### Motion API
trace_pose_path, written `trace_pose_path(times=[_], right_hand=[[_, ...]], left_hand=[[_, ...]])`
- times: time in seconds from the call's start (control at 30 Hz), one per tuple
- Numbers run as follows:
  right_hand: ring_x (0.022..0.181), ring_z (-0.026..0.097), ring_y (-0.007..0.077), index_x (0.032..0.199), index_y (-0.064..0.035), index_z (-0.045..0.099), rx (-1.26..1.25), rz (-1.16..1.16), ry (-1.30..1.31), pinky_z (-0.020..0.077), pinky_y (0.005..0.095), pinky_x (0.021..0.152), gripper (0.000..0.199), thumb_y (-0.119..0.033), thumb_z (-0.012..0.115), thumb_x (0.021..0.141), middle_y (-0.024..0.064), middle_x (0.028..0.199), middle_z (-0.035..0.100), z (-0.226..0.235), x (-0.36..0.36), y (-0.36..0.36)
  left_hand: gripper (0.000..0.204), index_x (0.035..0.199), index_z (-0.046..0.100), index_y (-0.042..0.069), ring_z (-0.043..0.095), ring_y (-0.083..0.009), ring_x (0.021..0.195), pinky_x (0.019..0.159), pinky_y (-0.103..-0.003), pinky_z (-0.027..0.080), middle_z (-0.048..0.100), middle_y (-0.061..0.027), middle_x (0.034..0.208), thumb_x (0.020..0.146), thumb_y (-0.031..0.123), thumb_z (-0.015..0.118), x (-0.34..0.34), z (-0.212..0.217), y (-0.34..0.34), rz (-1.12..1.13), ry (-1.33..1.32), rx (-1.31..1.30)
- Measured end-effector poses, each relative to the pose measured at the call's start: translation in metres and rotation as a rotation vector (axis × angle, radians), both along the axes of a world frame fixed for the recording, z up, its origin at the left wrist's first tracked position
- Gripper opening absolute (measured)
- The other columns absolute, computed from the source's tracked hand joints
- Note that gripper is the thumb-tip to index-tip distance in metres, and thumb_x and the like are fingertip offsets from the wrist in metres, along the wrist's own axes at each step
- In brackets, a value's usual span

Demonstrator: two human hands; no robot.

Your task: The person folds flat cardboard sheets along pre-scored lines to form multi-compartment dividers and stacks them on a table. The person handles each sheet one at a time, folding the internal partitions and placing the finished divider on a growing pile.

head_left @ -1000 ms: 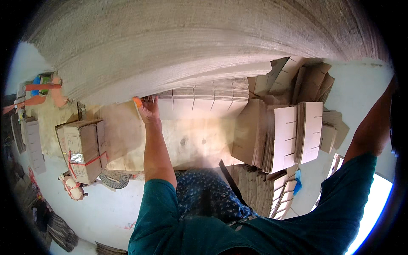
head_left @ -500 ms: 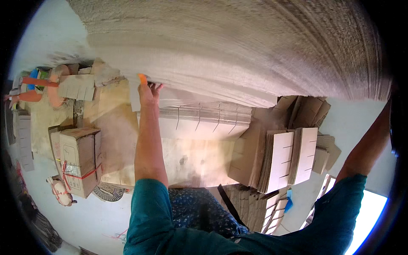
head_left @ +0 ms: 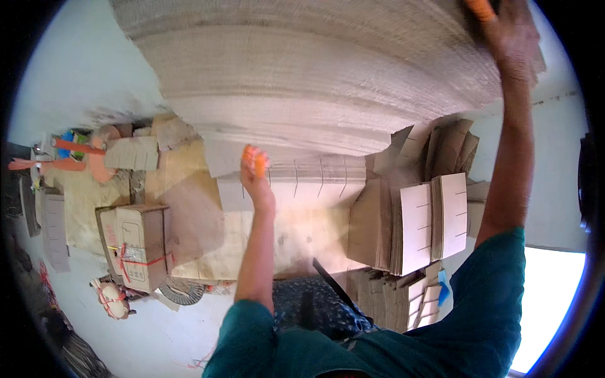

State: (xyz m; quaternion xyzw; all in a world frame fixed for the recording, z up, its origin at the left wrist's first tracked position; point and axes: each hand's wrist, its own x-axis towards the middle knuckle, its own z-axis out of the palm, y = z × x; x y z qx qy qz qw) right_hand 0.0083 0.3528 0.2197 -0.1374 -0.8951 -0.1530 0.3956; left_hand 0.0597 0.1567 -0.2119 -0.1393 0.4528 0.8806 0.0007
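Note:
A tall stack of grey-brown cardboard sheets (head_left: 283, 69) fills the upper part of the view, its layered edges facing me. My right hand (head_left: 513, 41) is raised against the stack's right side, thumb apart from the fingers; an orange cover is on the thumb, and the top of the hand is cut off by the picture's edge. My left hand (head_left: 255, 169) is closed, its fingers curled and some tips orange-covered, with nothing visible in it. Behind it, below the tall stack, lies a pile of slotted cardboard strips (head_left: 309, 183).
More slotted cardboard bundles (head_left: 416, 230) stand to the right on the wooden table (head_left: 302, 236). At the left sits a carton tied with red string (head_left: 142, 246). Orange-handled tools (head_left: 79, 148) lie at the far left. Further cardboard stacks (head_left: 378, 296) stand below the table's edge.
My left hand has come away from the tall stack's lower edge toward me and closed. My right hand has come into view, higher up at the stack's right side. The view has shifted slightly.

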Motion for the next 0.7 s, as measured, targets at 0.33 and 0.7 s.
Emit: trace_pose_path(times=[0.33,0.7], right_hand=[[0.098,0.050,0.0258,0.128,-0.0104,0.048,0.235,0.394,0.071,0.0345,0.0428,0.093,0.084,-0.070,0.058,0.070,0.0092,0.108,0.056,0.006,-0.014,0.048],[0.120,0.045,0.0346,0.135,0.0002,0.038,-0.348,0.381,0.580,0.0317,0.0395,0.105,0.069,-0.038,0.066,0.084,0.0228,0.126,0.049,-0.005,0.045,0.104]], left_hand=[[0.071,0.143,0.023,0.000,0.026,-0.0231,0.136,0.108,-0.035,0.025,0.027,-0.0141,0.146,0.085,0.012,0.063,-0.076,0.308,-0.067,0.398,0.702,-0.374],[0.038,0.111,0.056,0.000,0.048,-0.0117,0.089,0.085,-0.024,0.035,0.057,-0.0021,0.100,0.082,0.020,0.071,-0.180,0.317,-0.121,0.192,0.490,-0.506]])
